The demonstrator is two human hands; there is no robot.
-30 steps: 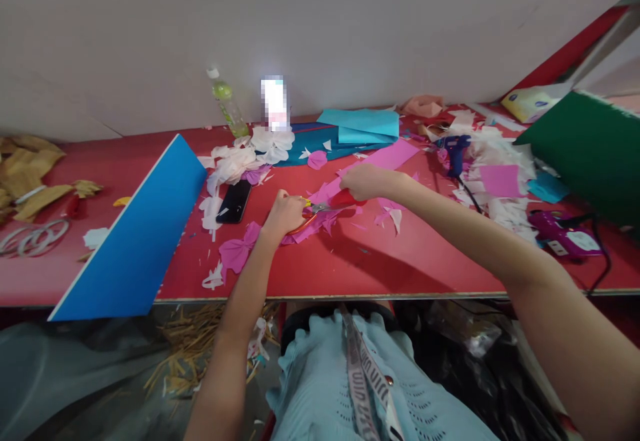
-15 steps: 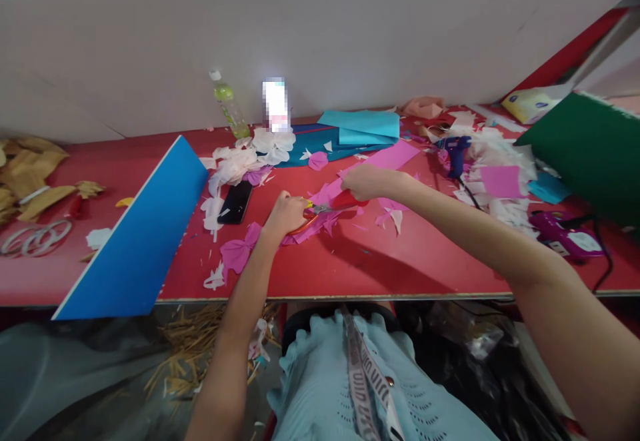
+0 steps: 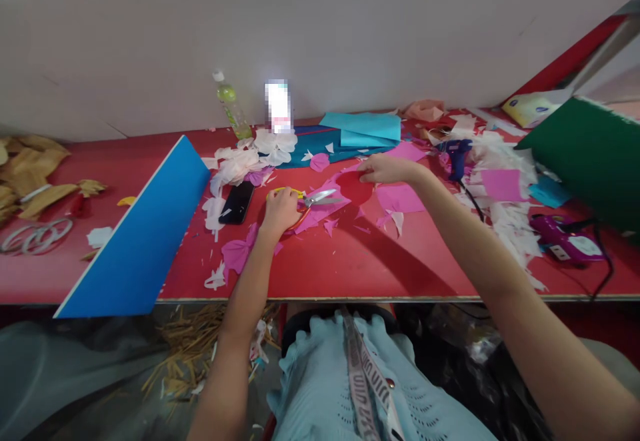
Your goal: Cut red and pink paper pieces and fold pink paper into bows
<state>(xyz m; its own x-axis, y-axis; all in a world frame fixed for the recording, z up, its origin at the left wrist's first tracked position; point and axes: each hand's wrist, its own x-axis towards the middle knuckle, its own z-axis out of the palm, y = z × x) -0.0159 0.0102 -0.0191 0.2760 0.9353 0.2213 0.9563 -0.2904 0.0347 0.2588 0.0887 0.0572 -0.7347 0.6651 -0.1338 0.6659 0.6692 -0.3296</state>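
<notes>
My left hand [image 3: 281, 211] is wrapped round the handles of orange-and-yellow scissors [image 3: 320, 196]. Their metal blades point right, over pink paper [image 3: 327, 209] on the red table. My right hand [image 3: 387, 168] is up and to the right of the blades, its fingers pinched at the far end of the pink paper; the exact grip is partly hidden. Another pink sheet [image 3: 400, 198] lies under my right forearm, with small scraps around it. Below my left wrist rests a pink petal-shaped piece [image 3: 239, 252].
Left stand a blue board [image 3: 145, 234] and a dark phone [image 3: 237, 202]. Behind are white paper petals [image 3: 235, 164], a bottle [image 3: 233, 111], a lit phone [image 3: 279, 104] and folded turquoise paper [image 3: 367, 129]. A blue glue gun [image 3: 454, 156] and green board [image 3: 590, 161] are at right.
My right hand has moved up and to the right, away from the scissors. The scissors' blades now show more fully. My left hand has shifted slightly left.
</notes>
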